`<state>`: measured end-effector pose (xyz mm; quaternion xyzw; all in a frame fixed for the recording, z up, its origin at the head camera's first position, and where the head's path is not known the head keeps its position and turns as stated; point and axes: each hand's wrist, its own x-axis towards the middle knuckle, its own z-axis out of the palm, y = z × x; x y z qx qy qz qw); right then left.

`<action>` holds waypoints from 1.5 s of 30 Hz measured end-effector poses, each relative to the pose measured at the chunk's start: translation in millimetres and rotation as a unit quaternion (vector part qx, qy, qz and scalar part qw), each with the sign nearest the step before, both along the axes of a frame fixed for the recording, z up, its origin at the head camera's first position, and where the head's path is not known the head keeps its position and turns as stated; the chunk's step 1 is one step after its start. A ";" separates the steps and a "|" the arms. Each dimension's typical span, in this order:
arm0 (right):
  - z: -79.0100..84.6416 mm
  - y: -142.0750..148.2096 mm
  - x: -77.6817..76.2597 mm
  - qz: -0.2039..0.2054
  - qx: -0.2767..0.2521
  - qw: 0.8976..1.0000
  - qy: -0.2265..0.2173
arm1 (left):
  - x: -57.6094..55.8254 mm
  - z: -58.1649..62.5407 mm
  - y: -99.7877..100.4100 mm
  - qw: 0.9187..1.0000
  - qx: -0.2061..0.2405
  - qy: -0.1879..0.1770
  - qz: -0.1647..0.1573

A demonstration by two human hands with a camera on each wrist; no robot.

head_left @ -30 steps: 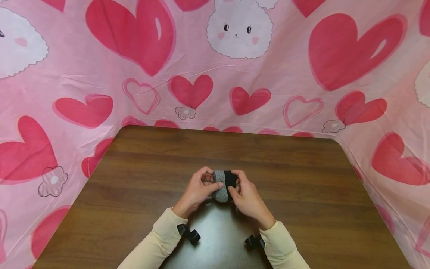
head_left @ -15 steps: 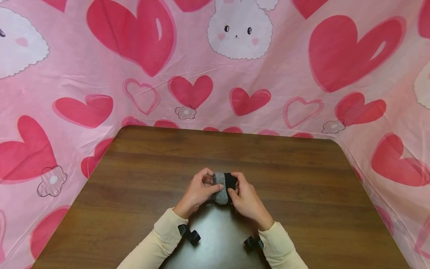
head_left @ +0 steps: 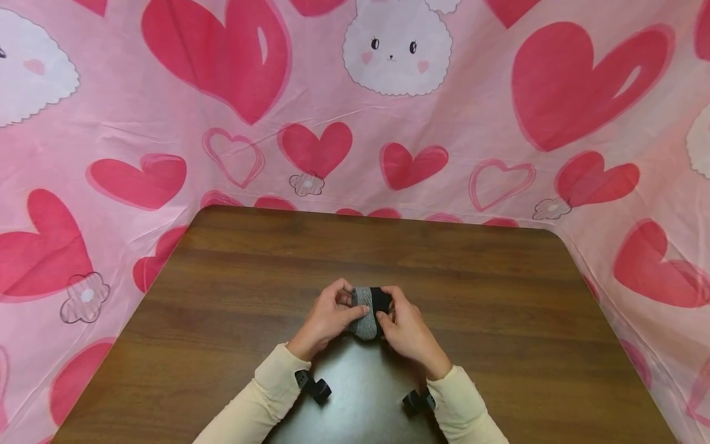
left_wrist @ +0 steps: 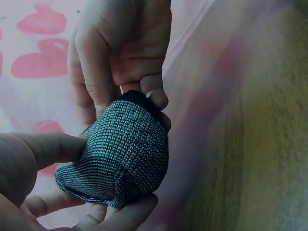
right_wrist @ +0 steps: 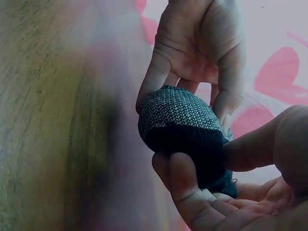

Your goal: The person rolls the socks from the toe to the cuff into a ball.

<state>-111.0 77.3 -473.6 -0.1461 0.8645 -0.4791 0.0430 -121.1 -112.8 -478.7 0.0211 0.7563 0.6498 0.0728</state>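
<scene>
A knitted sock (head_left: pixel 363 314), folded into a compact bundle, is held between both hands above the table. Its left part is speckled grey and its right part black. My left hand (head_left: pixel 330 316) pinches the grey end, thumb on the near face and fingers behind. At the black end, my right hand (head_left: pixel 408 327) grips with thumb in front and fingertips round the far edge. Close up in the left wrist view, the rounded grey sock (left_wrist: pixel 125 149) shows its fine knit. The right wrist view shows the black part of the sock (right_wrist: pixel 192 149) between the right thumb and fingers.
A dark brown wooden table (head_left: pixel 471 290) with rounded far corners lies beneath the hands. A pink cloth with red hearts (head_left: pixel 410 111) hangs behind it and along both sides. Small black cameras sit at both cream sleeves (head_left: pixel 277 376).
Both hands and the sock have lowered very slightly toward the near edge. The grip on each end looks the same.
</scene>
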 end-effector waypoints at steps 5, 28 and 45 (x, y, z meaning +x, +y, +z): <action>-1.0 -0.4 0.5 0.000 0.009 1.000 -0.009 | 0.0 -2.8 -0.8 1.000 -0.017 -0.003 -0.002; -3.8 -2.7 -1.8 -0.012 0.004 1.000 -0.010 | -0.7 -3.1 -1.1 1.000 -0.007 0.008 -0.002; -7.4 -3.7 -3.3 -0.013 0.015 1.000 -0.023 | -2.8 -6.2 -3.9 0.999 -0.039 0.006 -0.016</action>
